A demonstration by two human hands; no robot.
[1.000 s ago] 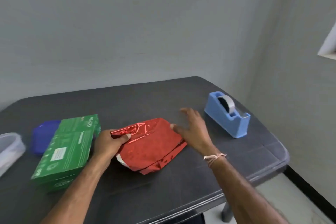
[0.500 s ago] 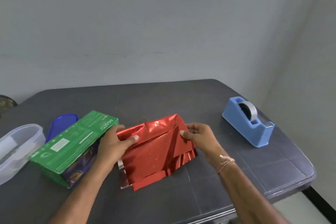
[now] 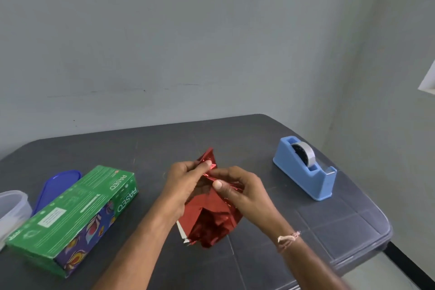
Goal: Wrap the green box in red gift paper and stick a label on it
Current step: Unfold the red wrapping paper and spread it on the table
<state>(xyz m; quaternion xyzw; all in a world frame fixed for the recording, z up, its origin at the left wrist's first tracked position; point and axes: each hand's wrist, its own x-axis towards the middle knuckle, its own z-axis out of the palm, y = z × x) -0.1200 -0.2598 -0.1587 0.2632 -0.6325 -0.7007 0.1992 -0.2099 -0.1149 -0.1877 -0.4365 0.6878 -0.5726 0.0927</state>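
Note:
The folded red gift paper [image 3: 209, 216] hangs above the middle of the dark table, lifted off the surface, its white back showing at the lower left edge. My left hand [image 3: 182, 186] pinches its upper edge near the top corner. My right hand [image 3: 237, 189] pinches the same upper edge just to the right, thumb on top. The green box [image 3: 70, 216] lies flat on the table to the left, unwrapped, with a purple patterned side facing me. No label is visible.
A blue tape dispenser [image 3: 304, 168] with a roll of tape stands at the right. A clear plastic container [image 3: 11, 212] and a blue lid [image 3: 55, 187] sit at the far left behind the box. The table's [image 3: 329, 231] right corner and front edge are close.
Both hands have lifted the red paper off the table and brought its upper edges together; a second ago it lay flat with only my left hand on it.

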